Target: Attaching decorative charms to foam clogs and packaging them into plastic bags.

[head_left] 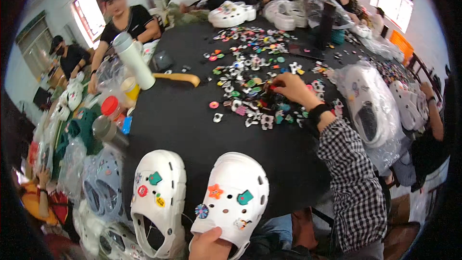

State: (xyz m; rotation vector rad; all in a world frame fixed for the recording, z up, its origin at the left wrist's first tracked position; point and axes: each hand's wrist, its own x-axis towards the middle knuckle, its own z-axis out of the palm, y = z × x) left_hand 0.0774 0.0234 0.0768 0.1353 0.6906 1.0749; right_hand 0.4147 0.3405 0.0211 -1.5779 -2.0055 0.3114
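Observation:
My left hand grips a white clog by its heel opening, thumb on the upper. That clog carries an orange star charm, a teal charm, a blue striped round charm and a small animal charm; several of its holes are bare. Just left of it on the black table stands a second white clog with teal, red, yellow and other charms. Over the pile of loose shoe charms, my right hand reaches down with fingers bent together; whatever lies between the fingertips is hidden.
A pale green bottle, a wooden-looking curved handle and a red-lidded jar stand or lie at the left. Bagged white clogs sit right of my arm. Several people work around the black table.

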